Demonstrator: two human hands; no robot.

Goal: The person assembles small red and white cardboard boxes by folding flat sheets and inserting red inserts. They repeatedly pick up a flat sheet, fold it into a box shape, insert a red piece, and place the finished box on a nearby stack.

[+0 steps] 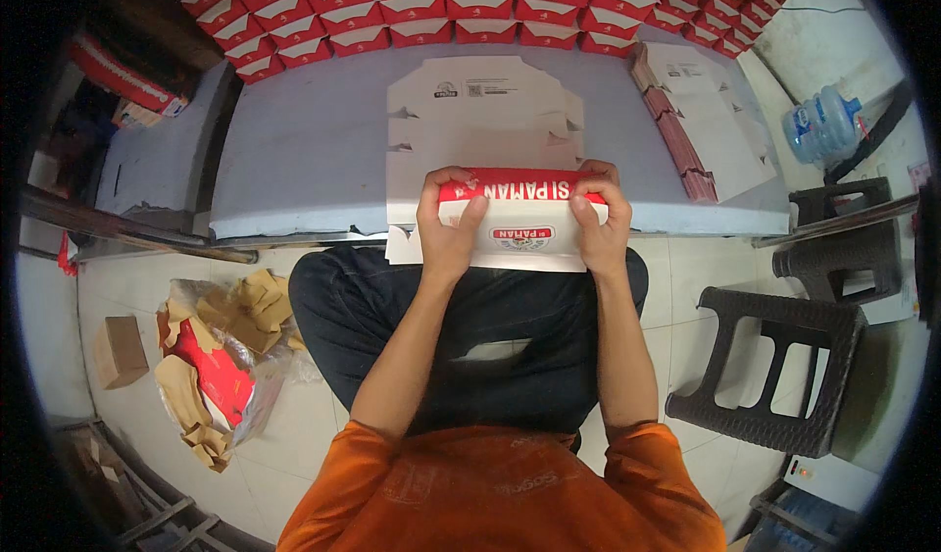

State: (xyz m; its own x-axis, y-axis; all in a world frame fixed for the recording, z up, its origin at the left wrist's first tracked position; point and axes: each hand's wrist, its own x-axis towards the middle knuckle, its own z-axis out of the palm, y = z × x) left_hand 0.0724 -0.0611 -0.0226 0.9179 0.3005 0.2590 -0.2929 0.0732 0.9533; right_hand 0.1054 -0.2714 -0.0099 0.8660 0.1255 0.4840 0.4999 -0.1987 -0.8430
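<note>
Between my two hands is a red and white cardboard box (527, 221), partly folded, its red panel away from me and its white panel towards me. My left hand (449, 221) grips the left end, thumb on the near face and fingers over the far edge. The right end is held the same way by my right hand (605, 217). Just beyond lies a flat white box blank (490, 111) with slotted side flaps and small dark print; it reaches under the held box at the table's near edge. What lies behind the box is hidden.
Rows of stacked red and white boxes (402, 8) line the table's (294, 150) far side. At right lies a stack of flat blanks (711, 111). A water jug (823, 125), dark plastic stool (769, 366) and torn brown paper (181, 395) are around the table.
</note>
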